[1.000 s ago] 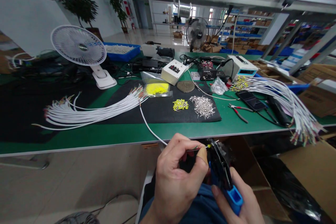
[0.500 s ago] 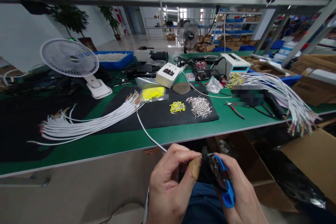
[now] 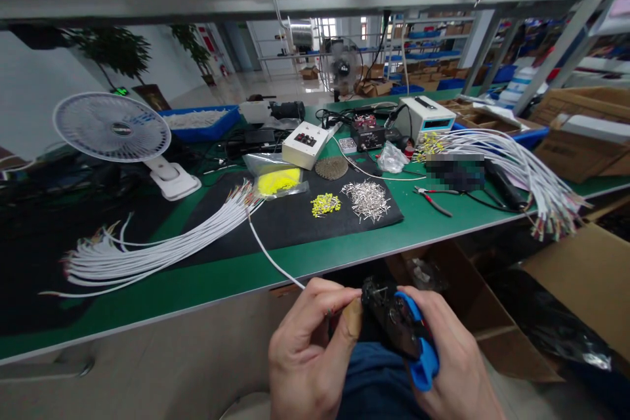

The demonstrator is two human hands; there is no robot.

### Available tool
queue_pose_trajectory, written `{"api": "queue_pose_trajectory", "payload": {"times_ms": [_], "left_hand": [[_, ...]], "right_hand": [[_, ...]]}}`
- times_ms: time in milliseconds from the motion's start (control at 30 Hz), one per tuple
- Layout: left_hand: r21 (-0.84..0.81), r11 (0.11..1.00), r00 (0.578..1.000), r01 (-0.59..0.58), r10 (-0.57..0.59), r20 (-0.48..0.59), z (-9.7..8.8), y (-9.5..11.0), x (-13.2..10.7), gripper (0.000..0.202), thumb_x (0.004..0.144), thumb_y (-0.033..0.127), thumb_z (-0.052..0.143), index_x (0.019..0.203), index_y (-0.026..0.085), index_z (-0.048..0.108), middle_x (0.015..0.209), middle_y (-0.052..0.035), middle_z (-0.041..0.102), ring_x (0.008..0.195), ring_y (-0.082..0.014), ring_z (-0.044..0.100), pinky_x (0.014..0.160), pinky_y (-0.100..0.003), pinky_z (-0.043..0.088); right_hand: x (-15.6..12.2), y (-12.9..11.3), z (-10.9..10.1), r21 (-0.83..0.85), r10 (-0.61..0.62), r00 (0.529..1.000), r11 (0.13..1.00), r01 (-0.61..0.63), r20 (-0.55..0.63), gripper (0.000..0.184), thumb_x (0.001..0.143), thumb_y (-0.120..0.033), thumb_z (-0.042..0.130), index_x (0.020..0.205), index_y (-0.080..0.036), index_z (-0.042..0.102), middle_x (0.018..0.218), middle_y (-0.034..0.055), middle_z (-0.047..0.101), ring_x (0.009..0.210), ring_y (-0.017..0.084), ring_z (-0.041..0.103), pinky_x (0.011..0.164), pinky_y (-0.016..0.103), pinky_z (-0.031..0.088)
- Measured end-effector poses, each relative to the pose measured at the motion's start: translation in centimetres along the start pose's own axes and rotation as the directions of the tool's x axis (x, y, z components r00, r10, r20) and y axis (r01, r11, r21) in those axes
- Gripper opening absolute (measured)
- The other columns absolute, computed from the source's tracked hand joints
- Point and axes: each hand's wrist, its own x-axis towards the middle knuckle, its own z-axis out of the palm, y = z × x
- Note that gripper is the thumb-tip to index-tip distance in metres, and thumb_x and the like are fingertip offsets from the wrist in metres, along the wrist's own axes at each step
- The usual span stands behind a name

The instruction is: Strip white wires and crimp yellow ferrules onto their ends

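My left hand [image 3: 310,348] pinches the end of a white cable [image 3: 272,259] that runs over the table edge from the black mat. Tape covers the tip of its thumb. My right hand [image 3: 457,357] grips a crimping tool [image 3: 394,321] with blue handles, its dark jaws touching or very close to my left fingertips. The wire tip at the jaws is too small to make out. Beyond my hands, a pile of yellow-sleeved ferrules [image 3: 325,205] and a pile of silver ferrules [image 3: 367,201] lie on the black mat [image 3: 290,230].
A white cable bundle [image 3: 162,246] lies on the left, another [image 3: 516,157] on the right. Behind the mat are a yellow-filled bag [image 3: 279,180] and a white switch box [image 3: 304,144]. Red-handled cutters [image 3: 436,202], a clip fan [image 3: 115,128] and open cartons [image 3: 472,305] stand around.
The view has shifted slightly to the right. My right hand has turned the crimping tool so more of its dark side shows; my left hand still pinches the cable.
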Motion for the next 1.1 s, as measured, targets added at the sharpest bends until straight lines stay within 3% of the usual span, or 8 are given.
{"api": "queue_pose_trajectory", "payload": {"times_ms": [133,467,633,800,1000,1100], "left_hand": [[0.008,1.0,1.0,0.004,-0.004,-0.021,0.0,0.0,-0.1,0.011,0.097,0.02,0.072,0.1,0.027,0.081,0.09,-0.001,0.068,0.078,-0.0147,0.063,0.067,-0.022,0.049],[0.036,0.999,0.999,-0.022,0.02,0.031,-0.4,0.0,0.1,0.018,0.098,0.017,0.071,0.107,0.031,0.08,0.091,0.0007,0.067,0.08,-0.0125,0.064,0.068,-0.02,0.05],[0.096,0.991,0.995,-0.095,0.092,0.031,-0.4,0.0,0.2,0.017,0.097,0.016,0.071,0.104,0.029,0.08,0.089,0.0011,0.068,0.077,-0.0114,0.065,0.066,-0.018,0.051],[0.116,0.984,0.991,-0.132,0.127,0.045,-0.3,0.1,0.1,0.017,0.096,0.014,0.072,0.103,0.028,0.08,0.088,0.0013,0.068,0.075,-0.0114,0.066,0.064,-0.018,0.052],[0.11,0.98,0.985,-0.166,0.161,0.055,0.1,0.4,-0.2,0.024,0.096,0.011,0.071,0.109,0.029,0.079,0.091,0.0018,0.068,0.08,-0.011,0.067,0.07,-0.019,0.053],[0.104,0.978,0.983,-0.183,0.178,0.055,0.3,0.4,-0.3,0.024,0.096,0.01,0.071,0.109,0.029,0.078,0.092,0.0018,0.068,0.08,-0.0109,0.067,0.069,-0.02,0.053]], "right_hand": [[0.0,0.1,0.2,-0.001,-0.005,1.0,1.0,0.005,-0.024,0.061,0.079,-0.011,0.055,0.139,-0.02,0.047,0.122,0.0136,0.061,0.113,0.033,0.063,0.094,0.046,0.057],[-0.1,0.4,0.2,-0.043,-0.05,0.998,0.998,0.048,-0.038,0.062,0.078,-0.01,0.055,0.139,-0.017,0.049,0.128,0.0148,0.063,0.117,0.032,0.064,0.098,0.044,0.056],[0.4,0.4,0.4,-0.03,-0.058,0.997,0.998,0.056,-0.046,0.053,0.084,-0.015,0.053,0.136,-0.02,0.05,0.118,0.0121,0.064,0.107,0.029,0.067,0.089,0.042,0.059],[0.4,0.8,1.0,0.024,-0.035,0.999,0.999,0.036,-0.037,0.054,0.083,-0.014,0.054,0.135,-0.023,0.05,0.116,0.0095,0.064,0.106,0.029,0.067,0.09,0.041,0.058],[-0.2,1.8,1.6,0.164,0.003,1.0,0.986,-0.004,0.006,0.069,0.072,-0.006,0.057,0.137,-0.025,0.05,0.12,0.0081,0.062,0.112,0.029,0.065,0.098,0.04,0.053],[-0.3,2.4,2.0,0.241,0.012,1.0,0.97,-0.017,0.023,0.064,0.074,-0.005,0.06,0.135,-0.025,0.053,0.119,0.0078,0.063,0.111,0.028,0.065,0.098,0.038,0.052]]}}
